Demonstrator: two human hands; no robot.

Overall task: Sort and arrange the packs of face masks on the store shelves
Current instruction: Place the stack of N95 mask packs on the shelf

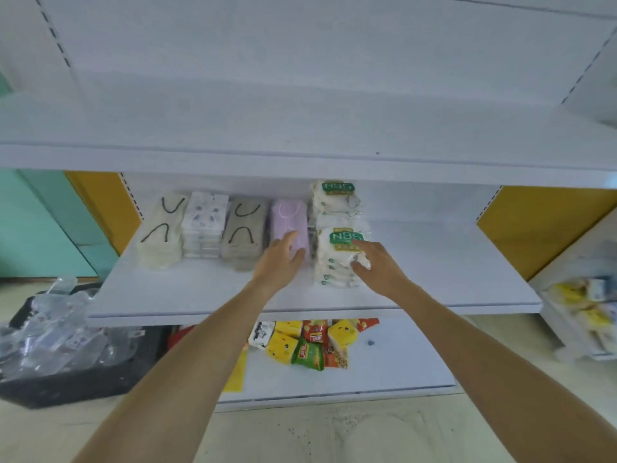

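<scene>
From my remote seat I see both bare hands reaching onto the middle shelf (pixel 434 282), where the packs of face masks stand in a row. The left hand (pixel 283 259) has its fingers (pixel 289 238) straight and loosely spread. Their tips lie against the near end of the lilac stack (pixel 288 215), which sits directly ahead of them. Just left of those fingers is the grey stack (pixel 245 235) with dark ear loops. Further left come the patterned stack (pixel 205 225) and then the cream stack (pixel 162 238). The right hand (pixel 377 265) is at the front white stack (pixel 334 262), the one with the green label. Its thumb and forefinger are curled close together and pinch the crinkled right edge of the top packs. The bulk of that stack lies just left of the fingertips. Beyond them, towards the back panel, stands the rear white stack (pixel 334 202). The lilac and white stacks stand just beside each other between my two hands, with a narrow gap. Under my forearms, on the lower shelf (pixel 400 369), lie bright snack packets (pixel 307 344). Well off to the left of the left-hand fingers sits a black bin (pixel 66 382) heaped with clear bags.
</scene>
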